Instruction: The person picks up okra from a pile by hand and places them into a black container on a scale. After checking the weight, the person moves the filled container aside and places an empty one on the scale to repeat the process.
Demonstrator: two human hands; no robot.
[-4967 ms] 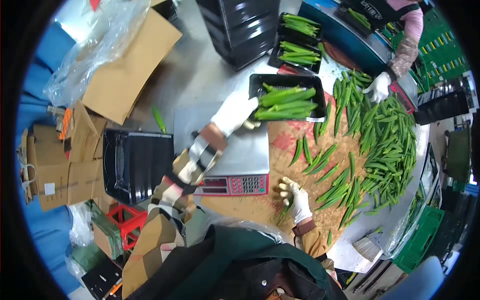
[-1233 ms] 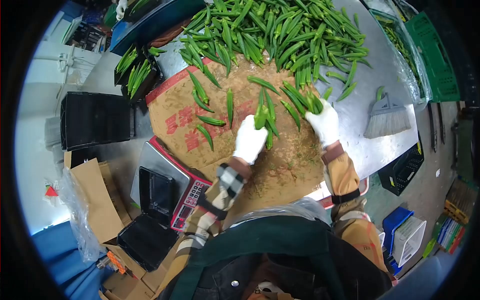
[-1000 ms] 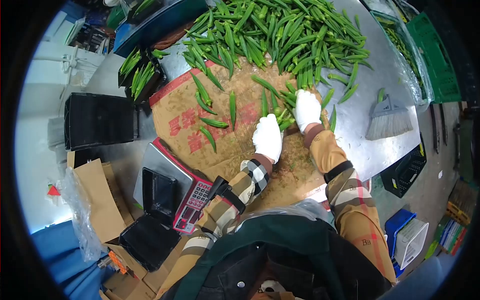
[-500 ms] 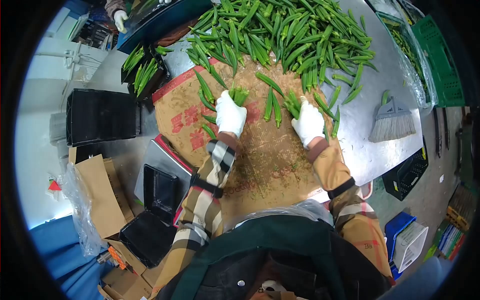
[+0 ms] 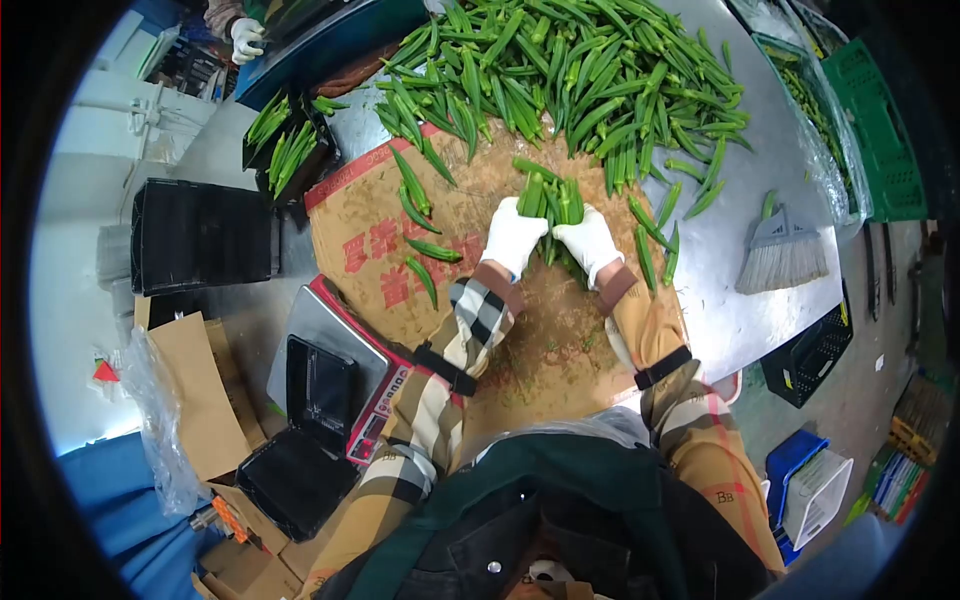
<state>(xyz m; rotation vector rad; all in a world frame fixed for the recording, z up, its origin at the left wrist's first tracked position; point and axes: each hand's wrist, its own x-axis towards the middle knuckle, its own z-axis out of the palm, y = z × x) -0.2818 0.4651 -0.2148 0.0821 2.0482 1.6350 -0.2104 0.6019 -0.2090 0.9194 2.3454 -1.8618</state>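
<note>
Both hands wear white gloves and meet over a brown cardboard sheet printed with red characters, which lies on the metal table. The left hand and the right hand press in from either side on one bunch of okra pods. The fingers of each curl round its lower end so that the bunch is clasped between the two palms, and the gloves nearly touch beneath it. The pods in the bunch lie side by side, their tips pointing away from the person toward the big okra pile, which spreads over the far part of the table and onto the far edge of the cardboard. The bunch sits just short of that pile, low over the cardboard; whether it rests on the sheet or is lifted clear I cannot tell. A few loose pods lie on the cardboard to the left of the left hand, and others lie to the right of the right hand, at the sheet's edge. Near the left elbow stands a weighing scale with a red keypad, an open black tray on its platform. A stack of black trays stands further left, with a tray filled with okra beyond it. A hand brush lies on the bare metal to the right. At the top left, a co-worker's gloved hand shows.
</note>
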